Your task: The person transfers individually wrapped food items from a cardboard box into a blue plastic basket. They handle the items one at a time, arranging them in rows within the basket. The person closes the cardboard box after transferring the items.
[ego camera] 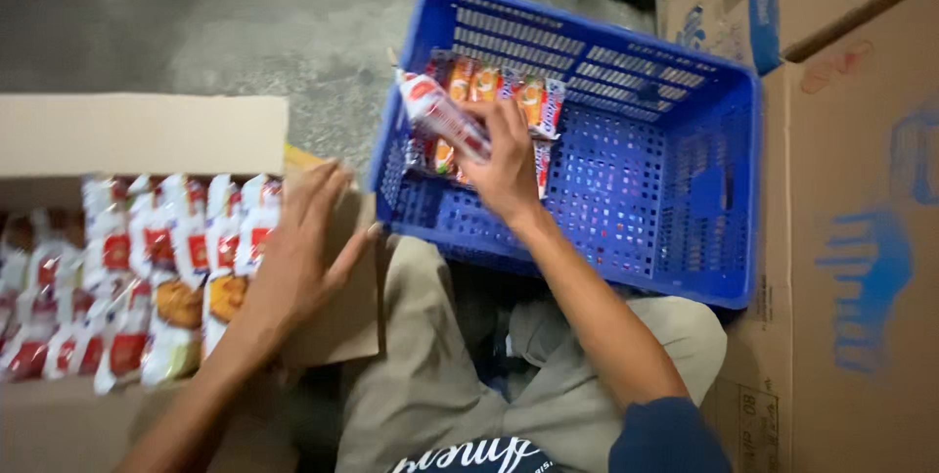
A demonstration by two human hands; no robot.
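Right hand (506, 168) pinches one red-white packet (440, 113) over blue crate (675, 150), above a row of about five orange packets (494, 87). Left hand (298, 253), fingers spread, lies flat on carton (147, 135) of red-white packets, uncountable.

The crate (685, 170) is bare on its right half; packets (499, 91) crowd its far-left corner. The box (147, 135) at left is packed full. A tall carton (861, 238) walls the right side.
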